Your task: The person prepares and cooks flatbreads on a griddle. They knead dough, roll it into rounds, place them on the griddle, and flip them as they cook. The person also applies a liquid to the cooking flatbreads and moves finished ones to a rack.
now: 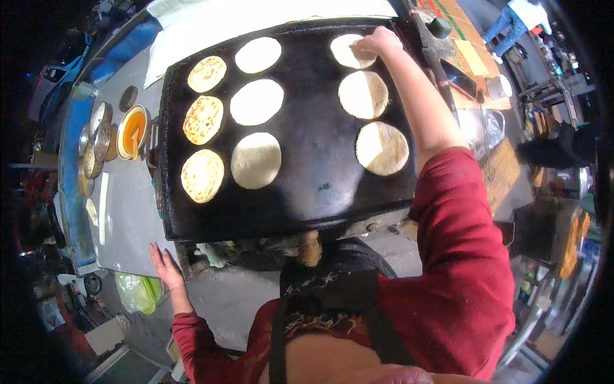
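A wide black griddle carries several round flatbreads in three columns. My right hand reaches to its far right corner. There its fingers are bent together at the right edge of a pale flatbread. Two more pale flatbreads, a middle one and a near one, lie below it, partly in shadow. Browned spots mark the left column, such as this flatbread; the column beside it holds paler flatbreads. My left hand, fingers apart and holding nothing, is by the near edge of the grey worktop.
Left of the griddle stand a bowl of orange sauce with a brush-like handle, several small dishes and a white stick. A phone and white cup sit to the right. A person stands far right.
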Available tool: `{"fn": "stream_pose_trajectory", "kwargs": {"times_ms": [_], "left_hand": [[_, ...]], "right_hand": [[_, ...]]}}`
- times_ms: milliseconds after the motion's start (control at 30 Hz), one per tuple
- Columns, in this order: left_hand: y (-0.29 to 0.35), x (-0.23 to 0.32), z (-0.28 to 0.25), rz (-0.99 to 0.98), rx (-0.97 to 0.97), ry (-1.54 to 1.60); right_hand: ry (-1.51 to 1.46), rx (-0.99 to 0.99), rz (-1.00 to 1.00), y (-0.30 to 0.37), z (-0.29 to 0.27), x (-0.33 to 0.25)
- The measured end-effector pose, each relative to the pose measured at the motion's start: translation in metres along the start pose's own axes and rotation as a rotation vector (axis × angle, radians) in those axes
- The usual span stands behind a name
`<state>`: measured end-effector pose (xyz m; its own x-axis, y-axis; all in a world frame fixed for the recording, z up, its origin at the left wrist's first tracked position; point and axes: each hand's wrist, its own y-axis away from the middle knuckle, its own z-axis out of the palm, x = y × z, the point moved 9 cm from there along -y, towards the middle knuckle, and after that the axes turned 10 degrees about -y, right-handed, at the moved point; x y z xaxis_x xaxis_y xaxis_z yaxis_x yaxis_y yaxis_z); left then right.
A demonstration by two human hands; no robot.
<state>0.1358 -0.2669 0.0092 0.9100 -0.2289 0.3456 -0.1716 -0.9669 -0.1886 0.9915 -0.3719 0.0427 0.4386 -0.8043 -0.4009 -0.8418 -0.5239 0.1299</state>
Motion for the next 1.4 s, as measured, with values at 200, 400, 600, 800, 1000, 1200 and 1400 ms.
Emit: {"fn": "stream_pose_trajectory", "kwargs": {"times_ms": [200, 400, 600, 800, 1000, 1200, 1400], "left_hand": [[0.000, 0.003, 0.001, 0.002, -0.007, -0.051], [-0.001, -0.005, 0.002, -0.011, -0.007, -0.062], [-0.001, -0.014, 0.005, -0.003, 0.006, -0.015], [-0.003, -0.017, 0.006, -0.004, 0.021, 0.007], [-0.005, -0.019, 0.006, 0.012, 0.036, -0.034], [-0.007, -0.022, 0.009, 0.032, 0.085, -0.025], [-0.007, -0.022, 0.010, 0.034, 0.094, -0.023]], "right_hand": [[0.021, -0.158, -0.067, -0.038, 0.029, -0.002], [-0.197, 0.140, -0.359, 0.011, -0.039, -0.061], [-0.169, -0.206, -0.483, 0.093, -0.014, -0.071], [-0.019, -0.296, -0.152, 0.098, 0.016, 0.000], [-0.184, -0.049, -0.231, 0.128, -0.032, -0.015], [-0.165, 0.353, -0.584, 0.177, -0.069, -0.044], [0.054, -0.126, 0.029, 0.107, 0.008, 0.036]]}}
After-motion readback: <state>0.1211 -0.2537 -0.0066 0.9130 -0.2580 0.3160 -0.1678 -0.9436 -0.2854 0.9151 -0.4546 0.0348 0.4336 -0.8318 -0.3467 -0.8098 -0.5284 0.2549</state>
